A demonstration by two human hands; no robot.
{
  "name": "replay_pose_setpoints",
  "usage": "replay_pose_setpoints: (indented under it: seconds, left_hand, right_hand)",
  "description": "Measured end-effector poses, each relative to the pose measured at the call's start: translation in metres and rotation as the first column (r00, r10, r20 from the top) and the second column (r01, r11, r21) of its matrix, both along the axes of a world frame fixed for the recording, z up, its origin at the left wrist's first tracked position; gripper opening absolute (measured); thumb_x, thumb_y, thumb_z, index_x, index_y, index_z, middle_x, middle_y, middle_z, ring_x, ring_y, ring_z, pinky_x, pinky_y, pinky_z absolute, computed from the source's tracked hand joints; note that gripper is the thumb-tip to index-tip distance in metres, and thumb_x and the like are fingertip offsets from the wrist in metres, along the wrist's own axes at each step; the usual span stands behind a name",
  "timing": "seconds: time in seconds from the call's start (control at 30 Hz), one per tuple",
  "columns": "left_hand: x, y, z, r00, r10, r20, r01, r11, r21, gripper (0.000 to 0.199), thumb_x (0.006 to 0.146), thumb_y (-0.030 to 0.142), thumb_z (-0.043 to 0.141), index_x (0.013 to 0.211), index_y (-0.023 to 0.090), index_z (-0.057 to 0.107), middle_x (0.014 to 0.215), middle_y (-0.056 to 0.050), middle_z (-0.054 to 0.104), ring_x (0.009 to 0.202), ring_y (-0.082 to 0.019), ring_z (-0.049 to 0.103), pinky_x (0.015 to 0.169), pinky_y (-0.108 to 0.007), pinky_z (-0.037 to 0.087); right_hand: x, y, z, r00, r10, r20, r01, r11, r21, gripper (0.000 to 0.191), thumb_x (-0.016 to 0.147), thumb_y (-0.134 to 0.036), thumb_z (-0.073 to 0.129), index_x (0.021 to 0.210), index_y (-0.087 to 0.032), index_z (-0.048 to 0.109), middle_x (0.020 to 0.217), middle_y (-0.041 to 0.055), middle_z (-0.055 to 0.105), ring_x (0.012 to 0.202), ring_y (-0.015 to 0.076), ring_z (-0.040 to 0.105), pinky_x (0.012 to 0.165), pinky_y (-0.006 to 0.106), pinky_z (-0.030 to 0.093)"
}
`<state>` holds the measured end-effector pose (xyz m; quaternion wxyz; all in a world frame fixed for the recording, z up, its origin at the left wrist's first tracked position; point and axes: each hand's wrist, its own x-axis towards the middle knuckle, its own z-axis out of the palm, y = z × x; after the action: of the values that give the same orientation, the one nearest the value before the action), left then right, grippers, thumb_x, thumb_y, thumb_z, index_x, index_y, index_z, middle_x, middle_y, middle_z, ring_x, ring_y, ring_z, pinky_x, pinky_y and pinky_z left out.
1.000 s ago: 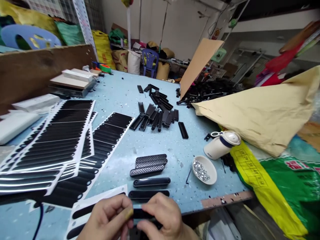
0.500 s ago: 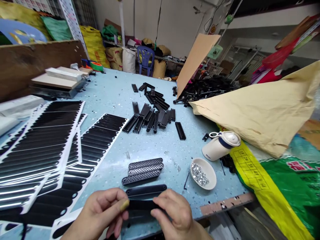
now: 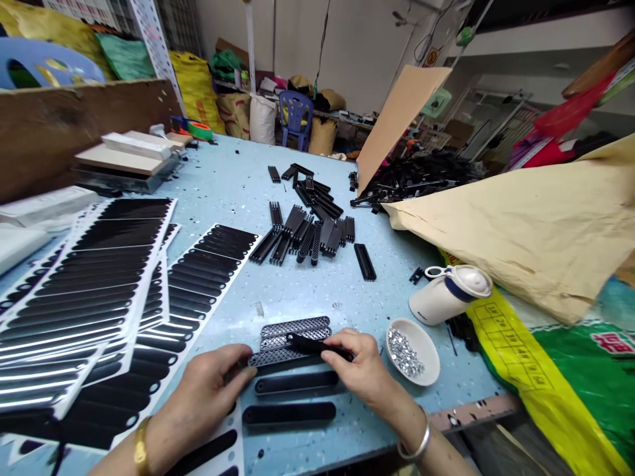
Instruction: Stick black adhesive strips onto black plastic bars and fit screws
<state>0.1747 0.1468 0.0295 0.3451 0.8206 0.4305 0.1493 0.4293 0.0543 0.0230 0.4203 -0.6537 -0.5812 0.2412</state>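
My right hand (image 3: 354, 360) pinches a slim black strip (image 3: 310, 345) above the patterned black pieces. My left hand (image 3: 221, 383) has its thumb and forefinger closed at the left end of the nearest patterned piece (image 3: 278, 357). Two smooth black pieces, an upper one (image 3: 296, 383) and a lower one (image 3: 290, 413), lie side by side in front of my hands. A white bowl (image 3: 430, 367) of small shiny metal parts stands right of my right hand.
Sheets of black adhesive strips (image 3: 106, 271) cover the left of the blue table (image 3: 223, 165). A pile of black parts (image 3: 302, 235) lies mid-table. On the right are a white bottle (image 3: 436, 301), brown paper (image 3: 520, 225) and an upright cardboard sheet (image 3: 397, 125).
A second smooth black piece now lies on the table near me. My right hand has moved up with a black strip, and my left hand has moved up to the patterned pieces.
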Motion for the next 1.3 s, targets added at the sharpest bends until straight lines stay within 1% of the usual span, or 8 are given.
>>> replay_pose_setpoints:
  seconds: [0.2,0.3,0.4,0.5,0.7,0.87,1.17,1.3]
  left_hand:
    - [0.018,0.004,0.011,0.999,-0.04,0.025,0.041,0.998,-0.045,0.025,0.083,0.034,0.051,0.086,0.017,0.069,0.068,-0.001,0.069,0.06,-0.017,0.061,0.059,-0.025,0.046]
    - [0.022,0.0,0.008,0.998,-0.028,0.054,0.031,0.998,-0.06,0.02,0.082,0.031,0.053,0.081,0.018,0.068,0.061,0.001,0.065,0.057,-0.014,0.058,0.056,-0.023,0.043]
    - [0.021,-0.006,0.002,0.993,0.029,0.113,-0.017,0.994,-0.108,0.018,0.079,0.029,0.056,0.087,0.018,0.069,0.06,0.002,0.064,0.055,-0.013,0.057,0.055,-0.022,0.044]
    - [0.018,-0.008,-0.002,0.987,0.069,0.146,-0.045,0.986,-0.16,0.022,0.076,0.026,0.058,0.092,0.017,0.07,0.065,0.002,0.067,0.057,-0.013,0.06,0.056,-0.022,0.047]
    - [0.015,-0.006,-0.003,0.986,0.045,0.163,-0.019,0.987,-0.157,0.023,0.082,0.028,0.055,0.094,0.017,0.072,0.077,-0.002,0.074,0.068,-0.016,0.066,0.067,-0.027,0.053]
    - [0.014,-0.005,-0.005,0.987,0.028,0.156,-0.006,0.991,-0.137,0.023,0.083,0.028,0.055,0.094,0.018,0.072,0.076,-0.003,0.074,0.068,-0.017,0.067,0.068,-0.027,0.053]
    - [0.014,-0.004,-0.008,0.99,0.018,0.14,0.006,0.986,-0.167,0.024,0.084,0.029,0.054,0.095,0.016,0.072,0.078,-0.004,0.074,0.068,-0.017,0.067,0.066,-0.027,0.051]
    - [0.014,-0.004,-0.008,0.99,0.021,0.14,0.0,0.989,-0.148,0.023,0.083,0.028,0.055,0.093,0.017,0.072,0.077,-0.003,0.074,0.067,-0.016,0.067,0.064,-0.026,0.051]
  right_hand:
    - [-0.001,0.012,-0.003,0.999,0.04,0.025,-0.041,0.998,0.051,0.012,0.074,-0.016,0.067,0.083,-0.018,0.074,0.077,0.0062,0.073,0.071,0.0187,0.068,0.068,0.032,0.055]
    - [0.002,0.011,-0.002,0.993,0.103,0.056,-0.109,0.988,0.111,0.012,0.076,-0.018,0.067,0.086,-0.02,0.074,0.084,0.0072,0.075,0.077,0.0202,0.07,0.071,0.035,0.057]
    - [0.005,0.007,-0.001,0.98,0.14,0.14,-0.161,0.976,0.148,0.013,0.079,-0.019,0.067,0.089,-0.02,0.075,0.091,0.0098,0.075,0.085,0.0228,0.071,0.076,0.039,0.058]
    - [0.006,0.007,0.0,0.963,0.184,0.197,-0.216,0.964,0.154,0.014,0.08,-0.019,0.066,0.09,-0.02,0.075,0.09,0.0095,0.075,0.085,0.0233,0.07,0.075,0.04,0.058]
    - [0.003,0.017,0.0,0.934,0.266,0.239,-0.297,0.949,0.104,0.015,0.08,-0.019,0.066,0.093,-0.02,0.075,0.089,0.009,0.075,0.081,0.0227,0.069,0.072,0.04,0.056]
    - [0.002,0.022,-0.002,0.921,0.307,0.24,-0.331,0.942,0.063,0.016,0.081,-0.019,0.066,0.094,-0.02,0.074,0.086,0.0072,0.074,0.075,0.0211,0.067,0.068,0.037,0.054]
    - [0.0,0.024,-0.001,0.904,0.333,0.269,-0.347,0.938,0.003,0.016,0.083,-0.019,0.063,0.094,-0.019,0.074,0.085,0.0074,0.073,0.074,0.0214,0.066,0.068,0.038,0.052]
    - [0.0,0.024,0.0,0.888,0.364,0.282,-0.371,0.928,-0.03,0.016,0.084,-0.019,0.062,0.094,-0.019,0.074,0.085,0.0073,0.073,0.075,0.0214,0.065,0.069,0.038,0.051]
